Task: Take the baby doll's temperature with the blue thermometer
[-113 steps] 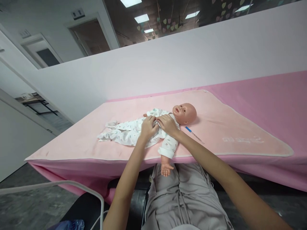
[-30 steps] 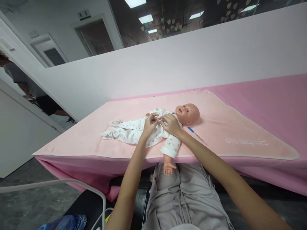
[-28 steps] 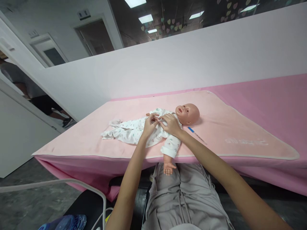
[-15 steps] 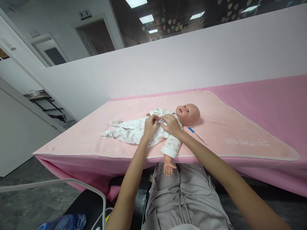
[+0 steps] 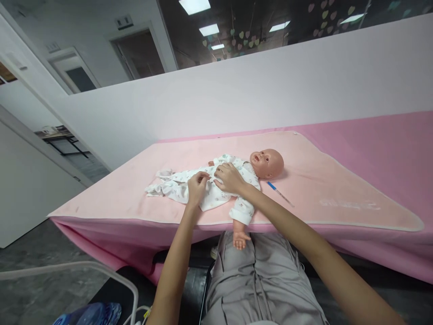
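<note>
A baby doll (image 5: pixel 267 163) lies on its back on a pale pink mat (image 5: pixel 324 180), its head to the right. It wears a white patterned sleepsuit (image 5: pixel 176 192). At the belly, my left hand (image 5: pixel 196 187) is closed in a pinch on the front of the suit. Just right of it, my right hand (image 5: pixel 230 178) lies over the doll's chest, its bent fingers gripping the cloth. The fabric edge between the two hands is partly covered by fingers. The doll's near arm (image 5: pixel 240 237) hangs over the table edge.
A thin stick with a blue end, like a test stick (image 5: pixel 280 193), lies beside the doll's head. A deeper pink cloth (image 5: pixel 389 149) covers the table under the mat. Behind stands a white partition (image 5: pixel 270 95). A pale curved tube (image 5: pixel 111 271) crosses the lower left.
Both hands have moved left down the front of the suit, from chest towards belly. They are slightly further apart now. The doll stays in place; the view has shifted a little.
</note>
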`<state>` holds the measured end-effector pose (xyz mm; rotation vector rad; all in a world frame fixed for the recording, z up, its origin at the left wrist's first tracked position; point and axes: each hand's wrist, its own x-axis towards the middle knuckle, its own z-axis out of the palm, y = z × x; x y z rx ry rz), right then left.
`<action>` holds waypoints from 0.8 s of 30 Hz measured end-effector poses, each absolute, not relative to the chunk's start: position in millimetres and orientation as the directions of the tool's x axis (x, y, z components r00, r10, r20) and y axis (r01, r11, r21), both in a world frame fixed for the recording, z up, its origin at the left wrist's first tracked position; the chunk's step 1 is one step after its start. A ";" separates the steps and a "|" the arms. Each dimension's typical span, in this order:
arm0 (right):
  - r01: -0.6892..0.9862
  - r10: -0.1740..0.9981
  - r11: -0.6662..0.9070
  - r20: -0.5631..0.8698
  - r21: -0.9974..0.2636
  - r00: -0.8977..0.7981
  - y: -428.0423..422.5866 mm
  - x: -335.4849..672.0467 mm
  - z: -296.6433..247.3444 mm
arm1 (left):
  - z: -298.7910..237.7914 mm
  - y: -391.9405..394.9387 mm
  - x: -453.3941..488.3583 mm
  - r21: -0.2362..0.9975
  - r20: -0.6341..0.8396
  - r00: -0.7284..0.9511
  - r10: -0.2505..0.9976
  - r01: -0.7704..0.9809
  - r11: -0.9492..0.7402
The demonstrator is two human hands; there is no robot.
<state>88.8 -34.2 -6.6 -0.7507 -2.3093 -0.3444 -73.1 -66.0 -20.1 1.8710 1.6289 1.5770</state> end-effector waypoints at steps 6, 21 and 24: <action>0.616 0.459 0.788 0.685 -0.018 -0.566 -33.5 82.2 -12.6 | -22.8 -74.0 -69.7 0.443 0.674 -0.012 0.738 0.806 -0.391; 0.620 0.480 0.779 0.726 -0.093 -0.493 -35.1 83.4 -21.0 | -25.2 -73.4 -61.5 0.343 0.685 -0.042 0.727 0.899 -0.271; 0.629 0.479 0.773 0.727 -0.084 -0.492 -35.3 83.2 -21.5 | -23.9 -74.5 -61.6 0.367 0.684 -0.046 0.728 0.884 -0.288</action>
